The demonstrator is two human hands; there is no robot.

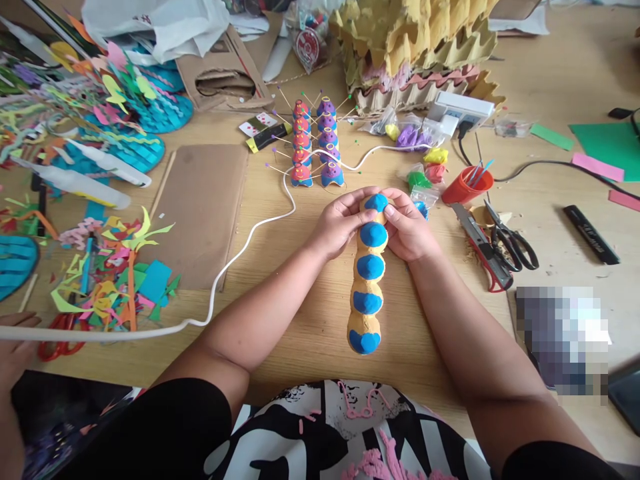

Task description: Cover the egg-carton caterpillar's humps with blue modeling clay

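A strip of yellow egg-carton bumps with blue tops [371, 267] runs lengthwise toward my body. My left hand [343, 223] pinches its far end from the left, thumb on top. From the right, my right hand [407, 223] grips the same far end with the thumb on the blue bump. Beyond my hands stand two finished-looking rows, one with red bumps [301, 141] and one with purple bumps [328, 139], both with pins stuck out at the sides. A white cable [253, 233] crosses between them and curves down to the left.
Cardboard [200, 213] and paper scraps [115, 280] lie left. Egg trays [415, 47] stand at the back. A red cup [467, 185], scissors [510, 243] and a cutter [483, 250] are right. Another person's hand [15, 347] rests at the left edge.
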